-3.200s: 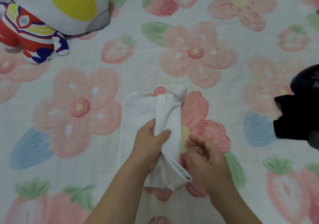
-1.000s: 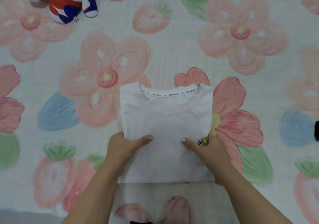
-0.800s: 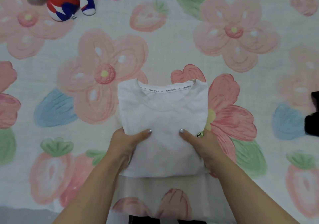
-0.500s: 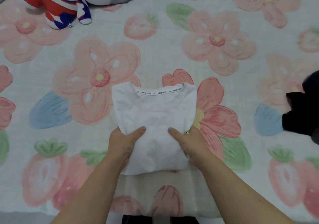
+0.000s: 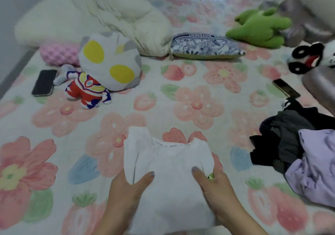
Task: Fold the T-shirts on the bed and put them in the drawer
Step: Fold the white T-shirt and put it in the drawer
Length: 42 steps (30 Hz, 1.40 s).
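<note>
Gripping the folded white T-shirt [image 5: 168,176] by its left and right edges, both hands appear to raise it off the bed sheet [image 5: 181,93]. Half a second earlier the same bundle lies flat on the sheet under the same grip. The left hand [image 5: 126,189] has its thumb on top of the left edge, with its fingers hidden beneath. The right hand [image 5: 217,185] mirrors this on the right edge. The far corners sag and the left-hand layers gape slightly, which suggests the cloth is unsupported there. The view has also risen to take in the far end of the bed.

Judgement: folding of this shirt is complete and transfer to the drawer is beginning. No drawer is in view. A dark heap [image 5: 282,140] and a lilac garment [image 5: 317,162] lie unfolded at the right, so much of the task remains.

Writing: the collar tape [image 5: 170,145] carries small repeated print, too blurred to read. On the far patterned cushion [image 5: 204,45], an inverted band reads DIFFERENT, and the word beside it is illegible. A small green item [image 5: 210,176] sits at the right thumb, and what it is cannot be determined.
</note>
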Each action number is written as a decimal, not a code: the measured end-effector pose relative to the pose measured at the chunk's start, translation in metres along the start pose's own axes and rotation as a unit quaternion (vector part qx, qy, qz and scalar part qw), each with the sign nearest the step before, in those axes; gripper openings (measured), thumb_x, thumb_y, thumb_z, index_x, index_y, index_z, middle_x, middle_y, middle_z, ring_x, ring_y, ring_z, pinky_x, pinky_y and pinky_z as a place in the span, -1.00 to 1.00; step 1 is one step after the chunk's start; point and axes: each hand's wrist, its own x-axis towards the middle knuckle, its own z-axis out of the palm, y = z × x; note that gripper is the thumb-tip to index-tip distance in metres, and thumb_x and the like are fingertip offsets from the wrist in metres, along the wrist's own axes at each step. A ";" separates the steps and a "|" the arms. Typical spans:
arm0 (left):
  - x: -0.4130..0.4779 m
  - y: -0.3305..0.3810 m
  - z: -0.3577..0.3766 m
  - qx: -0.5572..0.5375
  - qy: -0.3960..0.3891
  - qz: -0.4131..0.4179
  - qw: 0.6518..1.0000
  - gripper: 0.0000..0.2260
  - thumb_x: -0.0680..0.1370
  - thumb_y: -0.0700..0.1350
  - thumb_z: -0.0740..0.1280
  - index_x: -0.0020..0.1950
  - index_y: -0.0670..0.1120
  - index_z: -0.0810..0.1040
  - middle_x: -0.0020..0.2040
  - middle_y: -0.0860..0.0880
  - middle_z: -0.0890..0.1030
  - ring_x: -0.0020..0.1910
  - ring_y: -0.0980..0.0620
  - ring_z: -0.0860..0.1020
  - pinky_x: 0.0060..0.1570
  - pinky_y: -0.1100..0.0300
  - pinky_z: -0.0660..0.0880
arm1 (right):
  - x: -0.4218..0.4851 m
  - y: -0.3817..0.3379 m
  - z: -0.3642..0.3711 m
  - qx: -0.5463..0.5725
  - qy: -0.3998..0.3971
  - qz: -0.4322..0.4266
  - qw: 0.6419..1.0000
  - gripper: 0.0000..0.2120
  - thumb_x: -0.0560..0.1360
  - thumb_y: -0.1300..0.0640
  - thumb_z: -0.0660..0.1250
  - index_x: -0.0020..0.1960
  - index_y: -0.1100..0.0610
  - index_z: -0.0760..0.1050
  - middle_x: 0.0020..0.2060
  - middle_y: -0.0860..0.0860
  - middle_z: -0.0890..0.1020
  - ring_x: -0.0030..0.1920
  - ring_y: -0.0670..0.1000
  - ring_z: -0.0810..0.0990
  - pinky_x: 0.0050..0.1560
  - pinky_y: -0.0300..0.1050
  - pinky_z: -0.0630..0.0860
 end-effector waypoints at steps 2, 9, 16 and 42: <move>-0.014 0.024 -0.008 0.002 -0.014 0.011 1.000 -0.83 0.35 -0.29 0.48 -0.13 -0.08 0.62 -0.27 0.12 0.69 -0.33 0.20 0.64 -0.50 0.43 0.44 | -0.019 -0.026 0.000 -0.005 -0.011 -0.007 1.000 -0.82 0.49 0.22 0.32 -0.19 -0.05 0.51 -0.32 -0.34 0.64 -0.29 -0.34 0.60 -0.39 -0.49 0.43; -0.064 0.088 -0.058 -0.011 -0.006 0.038 0.999 -0.77 0.28 -0.13 0.55 -0.11 -0.05 0.64 -0.18 0.03 0.71 -0.22 0.06 0.67 -0.31 0.21 0.55 | -0.077 -0.095 0.022 -0.023 -0.049 -0.008 0.999 -0.85 0.50 0.15 0.33 0.06 0.11 0.57 -0.07 -0.03 0.70 -0.02 -0.01 0.66 0.11 0.04 0.55; -0.123 0.089 -0.098 -0.045 0.084 0.005 0.995 -0.89 0.39 -0.15 0.48 -0.10 -0.06 0.65 -0.16 0.00 0.71 -0.15 -0.03 0.67 -0.22 0.11 0.59 | -0.116 -0.110 0.042 -0.097 -0.133 -0.036 0.986 -0.91 0.49 0.09 0.34 -0.16 0.08 0.54 -0.31 -0.11 0.66 -0.21 -0.07 0.62 -0.27 -0.21 0.50; -0.552 -0.086 0.020 -0.365 0.719 0.005 0.591 -0.91 0.44 -0.24 0.41 -0.07 -0.17 0.65 -0.13 -0.11 0.70 -0.14 -0.06 0.67 -0.25 0.17 0.59 | -0.362 0.016 0.062 -0.362 -0.764 -0.092 0.527 -0.80 0.45 0.07 0.39 -0.24 0.20 0.54 -0.58 -0.12 0.52 -0.56 -0.23 0.42 -0.51 -0.34 0.32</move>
